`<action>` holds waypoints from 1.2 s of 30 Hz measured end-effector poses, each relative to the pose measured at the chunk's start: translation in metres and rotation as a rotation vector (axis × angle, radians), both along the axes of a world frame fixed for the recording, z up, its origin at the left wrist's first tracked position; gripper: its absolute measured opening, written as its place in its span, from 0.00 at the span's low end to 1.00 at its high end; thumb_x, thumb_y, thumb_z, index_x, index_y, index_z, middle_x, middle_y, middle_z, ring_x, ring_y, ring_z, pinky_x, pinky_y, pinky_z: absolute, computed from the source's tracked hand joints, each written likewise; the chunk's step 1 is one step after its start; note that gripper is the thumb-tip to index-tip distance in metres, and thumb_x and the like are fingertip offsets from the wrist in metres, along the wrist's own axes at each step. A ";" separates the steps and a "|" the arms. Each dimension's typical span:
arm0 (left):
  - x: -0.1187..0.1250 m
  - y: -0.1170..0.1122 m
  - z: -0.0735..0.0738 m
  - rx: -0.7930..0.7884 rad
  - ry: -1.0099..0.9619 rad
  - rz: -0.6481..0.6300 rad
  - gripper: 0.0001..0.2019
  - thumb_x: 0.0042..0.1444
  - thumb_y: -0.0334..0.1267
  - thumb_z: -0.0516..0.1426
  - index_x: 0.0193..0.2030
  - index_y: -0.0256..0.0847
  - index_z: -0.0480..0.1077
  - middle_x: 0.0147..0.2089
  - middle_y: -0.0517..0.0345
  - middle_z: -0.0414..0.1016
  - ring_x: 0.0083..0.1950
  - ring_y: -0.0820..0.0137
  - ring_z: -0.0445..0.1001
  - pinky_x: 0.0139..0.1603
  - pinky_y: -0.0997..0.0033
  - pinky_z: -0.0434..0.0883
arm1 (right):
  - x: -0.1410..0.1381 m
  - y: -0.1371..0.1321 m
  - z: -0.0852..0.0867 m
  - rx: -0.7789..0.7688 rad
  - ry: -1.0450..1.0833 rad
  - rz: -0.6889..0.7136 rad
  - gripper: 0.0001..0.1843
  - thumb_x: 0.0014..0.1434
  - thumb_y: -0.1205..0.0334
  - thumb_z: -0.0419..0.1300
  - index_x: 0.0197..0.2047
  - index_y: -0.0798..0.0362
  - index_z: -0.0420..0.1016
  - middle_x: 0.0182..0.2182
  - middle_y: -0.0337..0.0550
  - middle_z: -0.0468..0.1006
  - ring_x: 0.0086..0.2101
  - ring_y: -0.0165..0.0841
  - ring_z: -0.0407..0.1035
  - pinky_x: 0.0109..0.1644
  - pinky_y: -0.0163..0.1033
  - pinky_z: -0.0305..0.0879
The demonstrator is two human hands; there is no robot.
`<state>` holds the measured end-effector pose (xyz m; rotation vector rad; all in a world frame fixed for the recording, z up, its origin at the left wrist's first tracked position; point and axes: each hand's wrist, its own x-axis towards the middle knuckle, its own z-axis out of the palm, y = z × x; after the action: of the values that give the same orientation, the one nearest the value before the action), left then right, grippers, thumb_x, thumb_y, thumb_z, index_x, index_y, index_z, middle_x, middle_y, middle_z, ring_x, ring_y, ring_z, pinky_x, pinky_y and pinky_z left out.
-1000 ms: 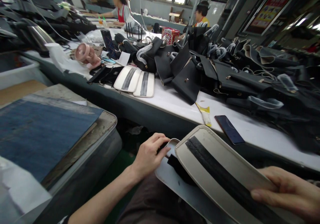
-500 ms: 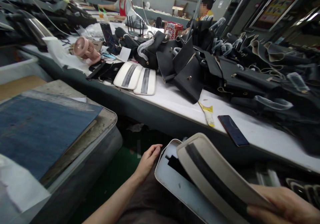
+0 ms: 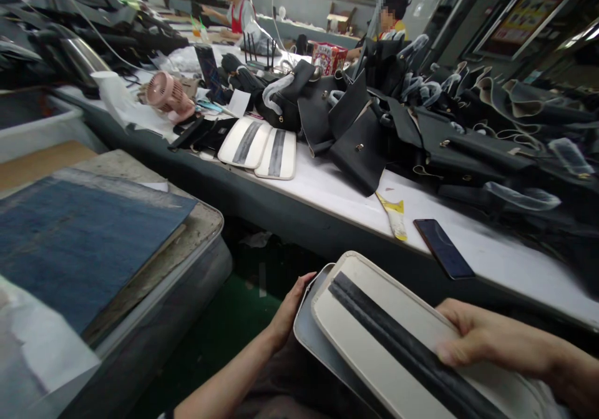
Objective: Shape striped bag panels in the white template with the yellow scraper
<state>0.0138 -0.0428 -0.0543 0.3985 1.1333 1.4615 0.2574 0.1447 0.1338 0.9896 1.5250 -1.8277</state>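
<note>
The panel (image 3: 384, 356) slants above the lap (image 3: 299, 378), its long axis running far left to near right, round-cornered end away, near end cut off. The right hand (image 3: 472, 338) clamps its right edge. The left hand (image 3: 289, 316), partly hidden, is at the mostly covered lower piece (image 3: 307, 330); I cannot tell whether it grips.

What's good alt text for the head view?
A person's right hand grips a cream, black-striped panel over a pale rimmed piece; the left hand is at that piece's edge. Beyond, black bags and a phone lie on a white table.
</note>
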 end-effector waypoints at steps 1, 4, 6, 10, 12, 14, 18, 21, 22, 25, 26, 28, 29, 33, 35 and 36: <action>0.001 0.000 -0.001 0.018 -0.056 0.004 0.31 0.62 0.63 0.47 0.62 0.45 0.67 0.65 0.52 0.67 0.67 0.55 0.62 0.67 0.54 0.58 | 0.000 0.002 -0.004 -0.048 0.008 -0.026 0.24 0.47 0.46 0.71 0.37 0.59 0.78 0.33 0.42 0.77 0.30 0.28 0.69 0.34 0.31 0.65; 0.003 0.001 -0.002 0.039 -0.151 0.011 0.31 0.62 0.63 0.48 0.63 0.45 0.66 0.66 0.51 0.66 0.69 0.54 0.58 0.68 0.53 0.57 | -0.004 0.002 -0.019 -0.072 0.031 -0.042 0.24 0.47 0.48 0.71 0.39 0.60 0.79 0.34 0.44 0.79 0.30 0.29 0.70 0.35 0.32 0.66; 0.004 0.002 -0.003 0.032 -0.178 0.013 0.31 0.63 0.62 0.48 0.63 0.45 0.66 0.66 0.50 0.66 0.69 0.54 0.58 0.68 0.53 0.57 | -0.008 -0.001 -0.027 0.018 0.000 0.006 0.23 0.47 0.49 0.71 0.39 0.59 0.79 0.34 0.43 0.79 0.32 0.31 0.71 0.36 0.32 0.66; 0.005 0.002 -0.005 0.020 -0.180 0.019 0.32 0.62 0.63 0.48 0.64 0.44 0.65 0.65 0.50 0.67 0.69 0.54 0.60 0.68 0.53 0.57 | -0.019 -0.010 -0.034 0.259 -0.055 0.107 0.19 0.48 0.51 0.68 0.38 0.57 0.78 0.35 0.42 0.80 0.36 0.37 0.73 0.37 0.34 0.68; 0.005 0.002 -0.005 0.017 -0.173 0.017 0.33 0.61 0.64 0.49 0.64 0.44 0.64 0.65 0.50 0.66 0.69 0.53 0.60 0.68 0.53 0.58 | -0.022 -0.015 -0.036 0.476 -0.059 0.164 0.15 0.50 0.55 0.65 0.38 0.55 0.77 0.35 0.42 0.80 0.37 0.39 0.73 0.37 0.36 0.68; 0.005 0.003 -0.005 0.011 -0.180 0.014 0.34 0.60 0.65 0.49 0.65 0.44 0.64 0.65 0.49 0.67 0.68 0.53 0.61 0.67 0.53 0.58 | -0.019 -0.022 -0.043 0.757 -0.092 0.219 0.14 0.52 0.57 0.62 0.41 0.53 0.76 0.34 0.42 0.79 0.37 0.42 0.74 0.38 0.40 0.69; 0.005 0.003 -0.002 -0.003 -0.204 0.010 0.34 0.60 0.65 0.49 0.65 0.46 0.63 0.65 0.51 0.68 0.67 0.53 0.62 0.67 0.54 0.59 | 0.003 -0.044 -0.074 1.203 0.052 0.194 0.21 0.58 0.56 0.57 0.54 0.49 0.70 0.47 0.45 0.77 0.47 0.42 0.73 0.50 0.45 0.69; 0.005 0.002 0.000 -0.015 -0.192 0.012 0.34 0.59 0.65 0.50 0.64 0.46 0.64 0.65 0.51 0.68 0.68 0.53 0.61 0.67 0.54 0.59 | 0.020 -0.066 -0.095 1.527 0.253 0.174 0.28 0.64 0.59 0.51 0.67 0.48 0.58 0.60 0.47 0.68 0.56 0.41 0.66 0.57 0.46 0.64; 0.005 0.002 0.001 -0.020 -0.186 0.014 0.34 0.59 0.65 0.50 0.64 0.46 0.64 0.64 0.51 0.68 0.68 0.53 0.61 0.68 0.54 0.59 | 0.022 -0.073 -0.099 1.634 0.301 0.195 0.30 0.65 0.61 0.49 0.69 0.47 0.53 0.63 0.46 0.65 0.59 0.42 0.63 0.59 0.48 0.61; 0.005 0.002 0.001 -0.019 -0.179 0.013 0.33 0.60 0.64 0.50 0.64 0.46 0.64 0.65 0.52 0.68 0.68 0.54 0.61 0.68 0.55 0.58 | 0.017 -0.087 -0.100 1.817 0.390 0.288 0.33 0.65 0.64 0.48 0.72 0.49 0.48 0.67 0.45 0.57 0.66 0.47 0.49 0.64 0.53 0.50; 0.006 0.002 0.001 -0.014 -0.185 0.013 0.33 0.60 0.64 0.50 0.64 0.46 0.64 0.64 0.52 0.68 0.68 0.54 0.62 0.68 0.55 0.58 | 0.012 -0.090 -0.099 1.841 0.421 0.336 0.33 0.65 0.62 0.49 0.72 0.51 0.48 0.68 0.46 0.57 0.67 0.49 0.47 0.64 0.53 0.48; 0.006 0.003 0.000 0.009 -0.214 0.009 0.33 0.60 0.64 0.50 0.65 0.46 0.63 0.64 0.51 0.68 0.67 0.54 0.62 0.68 0.54 0.58 | -0.002 -0.095 -0.097 1.855 0.506 0.475 0.34 0.65 0.54 0.51 0.72 0.54 0.50 0.67 0.47 0.58 0.67 0.49 0.47 0.65 0.51 0.48; 0.006 0.003 -0.001 0.020 -0.233 0.003 0.33 0.60 0.64 0.50 0.65 0.46 0.63 0.64 0.50 0.69 0.67 0.53 0.63 0.68 0.53 0.58 | -0.009 -0.097 -0.097 1.857 0.544 0.559 0.35 0.65 0.50 0.51 0.71 0.53 0.52 0.67 0.45 0.59 0.66 0.48 0.49 0.64 0.50 0.49; 0.003 0.003 -0.006 -0.005 -0.216 -0.051 0.33 0.58 0.65 0.52 0.63 0.45 0.66 0.61 0.50 0.72 0.66 0.51 0.64 0.66 0.52 0.60 | -0.030 -0.101 -0.102 1.902 0.501 0.678 0.34 0.65 0.46 0.53 0.70 0.48 0.55 0.67 0.40 0.59 0.65 0.43 0.53 0.62 0.48 0.51; -0.001 0.003 -0.009 -0.054 -0.160 -0.097 0.35 0.57 0.67 0.51 0.61 0.44 0.69 0.59 0.49 0.73 0.65 0.50 0.65 0.65 0.51 0.61 | -0.032 -0.102 -0.104 1.917 0.468 0.655 0.34 0.65 0.47 0.53 0.70 0.48 0.55 0.67 0.39 0.58 0.65 0.42 0.52 0.63 0.48 0.50; -0.003 0.004 -0.010 -0.076 -0.132 -0.124 0.36 0.56 0.68 0.50 0.60 0.43 0.69 0.58 0.49 0.74 0.64 0.49 0.65 0.64 0.51 0.62 | -0.032 -0.102 -0.105 1.918 0.468 0.650 0.34 0.65 0.47 0.52 0.70 0.48 0.55 0.67 0.38 0.58 0.65 0.42 0.52 0.63 0.48 0.50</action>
<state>0.0113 -0.0390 -0.0644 0.3088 1.0372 1.3132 0.2251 0.0426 0.0287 0.4066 3.2546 0.3645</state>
